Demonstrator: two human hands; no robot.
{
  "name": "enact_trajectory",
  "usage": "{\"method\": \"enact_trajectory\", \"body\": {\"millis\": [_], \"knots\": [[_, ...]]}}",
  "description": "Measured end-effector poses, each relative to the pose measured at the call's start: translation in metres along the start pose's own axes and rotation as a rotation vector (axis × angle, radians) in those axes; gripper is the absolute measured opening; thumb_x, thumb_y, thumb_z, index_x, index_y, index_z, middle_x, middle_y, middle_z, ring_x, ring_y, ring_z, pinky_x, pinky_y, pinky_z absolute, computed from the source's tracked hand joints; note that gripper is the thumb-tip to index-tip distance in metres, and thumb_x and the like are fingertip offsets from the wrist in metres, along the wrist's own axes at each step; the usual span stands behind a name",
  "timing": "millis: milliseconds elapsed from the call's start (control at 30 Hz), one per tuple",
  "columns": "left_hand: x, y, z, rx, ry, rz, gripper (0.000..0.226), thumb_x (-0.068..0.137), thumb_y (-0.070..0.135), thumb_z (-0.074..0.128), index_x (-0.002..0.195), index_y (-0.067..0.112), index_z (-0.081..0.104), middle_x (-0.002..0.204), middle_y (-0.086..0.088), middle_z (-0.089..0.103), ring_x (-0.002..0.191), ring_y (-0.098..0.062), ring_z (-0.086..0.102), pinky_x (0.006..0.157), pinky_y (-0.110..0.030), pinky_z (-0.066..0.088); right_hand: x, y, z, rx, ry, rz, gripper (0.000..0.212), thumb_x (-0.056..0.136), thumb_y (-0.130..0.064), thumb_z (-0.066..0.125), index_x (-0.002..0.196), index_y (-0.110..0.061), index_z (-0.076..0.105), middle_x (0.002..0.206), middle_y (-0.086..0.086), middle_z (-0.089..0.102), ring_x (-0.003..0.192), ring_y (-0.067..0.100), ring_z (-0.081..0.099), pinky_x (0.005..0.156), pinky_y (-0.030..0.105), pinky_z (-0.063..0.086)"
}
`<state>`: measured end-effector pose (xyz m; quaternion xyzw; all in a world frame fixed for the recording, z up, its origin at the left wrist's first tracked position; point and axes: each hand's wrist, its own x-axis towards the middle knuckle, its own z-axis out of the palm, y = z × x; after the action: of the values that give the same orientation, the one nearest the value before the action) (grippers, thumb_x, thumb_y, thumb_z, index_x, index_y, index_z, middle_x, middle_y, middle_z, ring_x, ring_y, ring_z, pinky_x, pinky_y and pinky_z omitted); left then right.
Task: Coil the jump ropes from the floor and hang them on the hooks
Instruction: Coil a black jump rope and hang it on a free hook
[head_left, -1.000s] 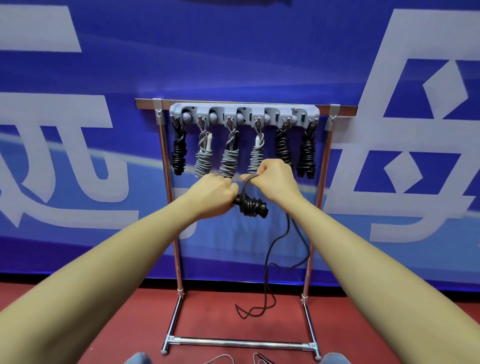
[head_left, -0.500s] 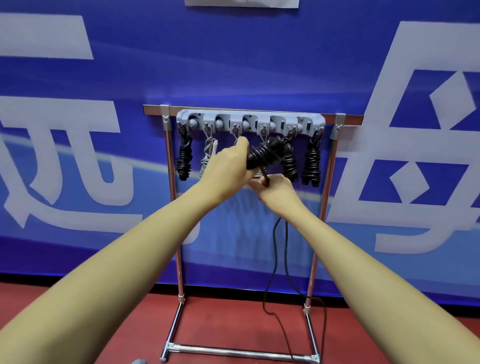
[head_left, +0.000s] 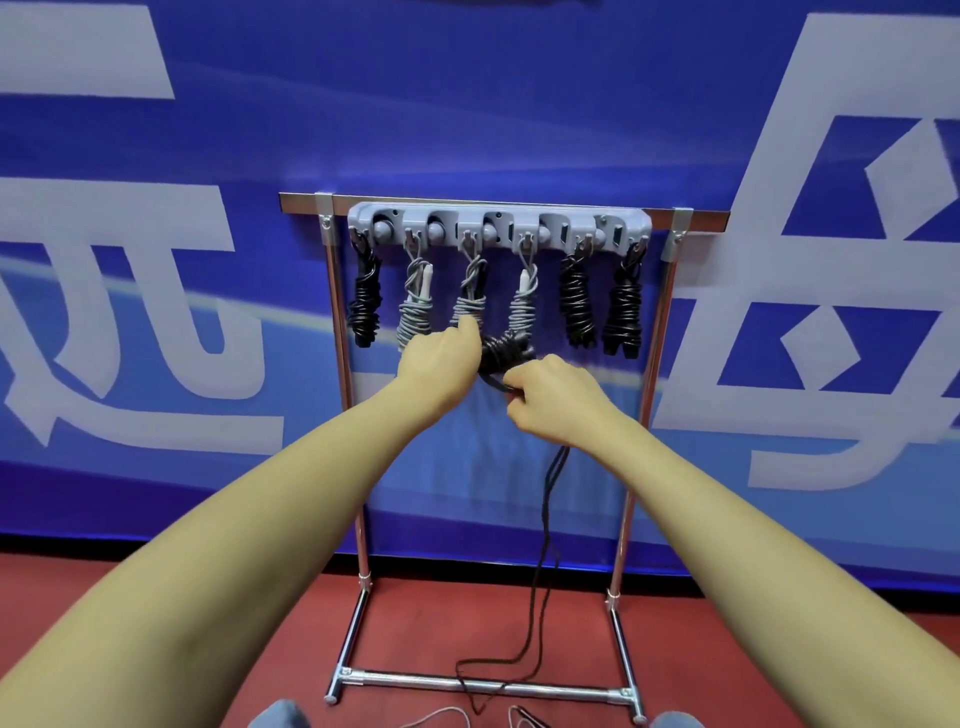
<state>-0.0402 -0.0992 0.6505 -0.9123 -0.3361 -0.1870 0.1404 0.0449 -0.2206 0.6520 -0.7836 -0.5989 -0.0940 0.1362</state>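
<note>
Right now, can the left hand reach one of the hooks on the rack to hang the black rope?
Probably not yet. The left hand is just below the hook rail, but it grips the black rope bundle, rope still trails down, and every visible hook holds a coil.

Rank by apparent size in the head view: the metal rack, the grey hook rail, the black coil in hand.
1. Metal rack, by far the largest.
2. Grey hook rail.
3. Black coil, smallest, though partly hidden by the left hand.

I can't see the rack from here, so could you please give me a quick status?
Left hand grips black rope coil; right hand pinches its loose strand. Tail trails to floor. All six hooks on rack full.
</note>
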Motion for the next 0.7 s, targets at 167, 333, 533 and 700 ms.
{"method": "enact_trajectory", "body": {"millis": [167, 333, 533, 700], "knots": [[-0.009, -0.004, 0.003, 0.228, -0.076, 0.188, 0.022, 0.090, 0.008, 0.047, 0.111, 0.003, 0.047, 0.106, -0.013, 0.064, 0.094, -0.033, 0.063, 0.063, -0.033, 0.035, 0.003, -0.002, 0.001, -0.222, 0.234, -0.063, 0.022, 0.093, -0.009, 0.041, 0.112, -0.013, 0.051, 0.109, 0.004, 0.055, 0.092, 0.033, 0.059, 0.055, 0.031, 0.026], [-0.005, -0.013, -0.009, 0.348, -0.043, 0.283, 0.016, 0.089, 0.014, 0.050, 0.103, 0.008, 0.056, 0.101, -0.008, 0.065, 0.091, -0.031, 0.062, 0.057, -0.030, 0.028, 0.010, 0.005, 0.015, 0.389, 0.216, 0.091, 0.021, 0.087, -0.005, 0.044, 0.084, -0.015, 0.062, 0.086, 0.000, 0.063, 0.081, 0.028, 0.058, 0.067, 0.043, 0.052], [-0.003, -0.021, -0.006, 0.365, 0.207, 0.461, 0.038, 0.028, 0.015, 0.086, 0.044, 0.016, 0.052, 0.043, 0.003, 0.046, 0.038, -0.018, 0.044, 0.048, -0.020, 0.016, 0.013, 0.012, 0.014, 0.538, 0.177, 0.167, 0.028, 0.092, -0.033, 0.059, 0.065, -0.026, 0.060, 0.069, -0.002, 0.068, 0.071, 0.018, 0.062, 0.067, 0.036, 0.053], [-0.014, -0.022, -0.009, 0.278, 0.312, 0.719, 0.028, 0.046, 0.006, 0.079, 0.051, 0.013, 0.052, 0.046, 0.001, 0.046, 0.041, -0.020, 0.043, 0.047, -0.021, 0.021, 0.018, 0.016, 0.015, 0.599, 0.191, 0.309, 0.033, 0.090, -0.032, 0.062, 0.061, -0.017, 0.056, 0.059, -0.006, 0.055, 0.064, 0.020, 0.051, 0.064, 0.034, 0.046]]}}
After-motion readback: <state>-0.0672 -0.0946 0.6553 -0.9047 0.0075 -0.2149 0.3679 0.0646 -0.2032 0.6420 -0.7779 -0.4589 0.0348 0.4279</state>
